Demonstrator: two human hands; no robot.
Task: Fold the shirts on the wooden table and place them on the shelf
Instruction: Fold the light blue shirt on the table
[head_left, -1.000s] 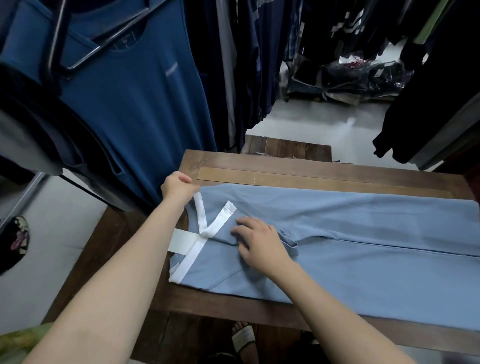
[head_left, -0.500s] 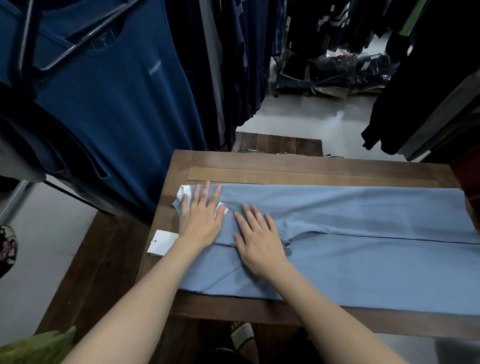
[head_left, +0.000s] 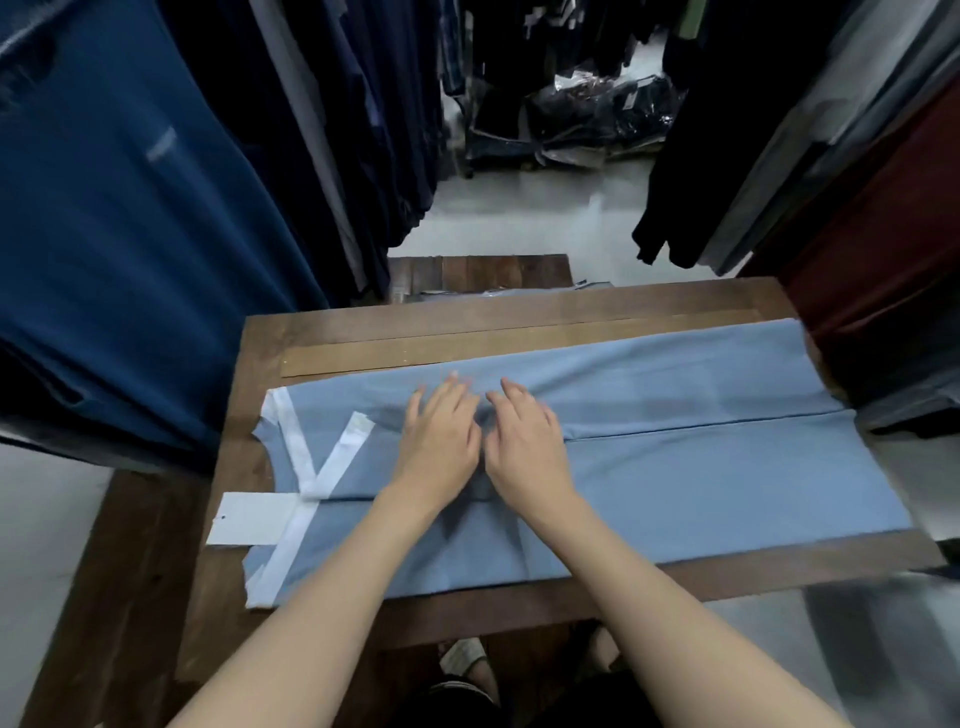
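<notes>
A light blue shirt (head_left: 701, 467) lies flat across the wooden table (head_left: 519, 314), its sides folded in to a seam along the middle. Its white collar (head_left: 322, 467) is at the left end, with a white paper tag (head_left: 249, 519) sticking out beside it. My left hand (head_left: 441, 441) and my right hand (head_left: 524, 441) lie side by side on the shirt just right of the collar. Both have straight fingers pressing flat on the cloth.
Dark blue shirts (head_left: 130, 234) hang close on the left, and dark and maroon garments (head_left: 857, 182) hang on the right, over the table's corner. Bagged clothes (head_left: 587, 119) lie on the floor beyond. A lower wooden bench (head_left: 478, 273) stands behind the table. A light wooden strip (head_left: 467, 345) runs along the table's back.
My left hand let go of the collar, flattened on it, then slid right off it. Both hands moved rightward along the shirt, and the collar now lies uncovered.
</notes>
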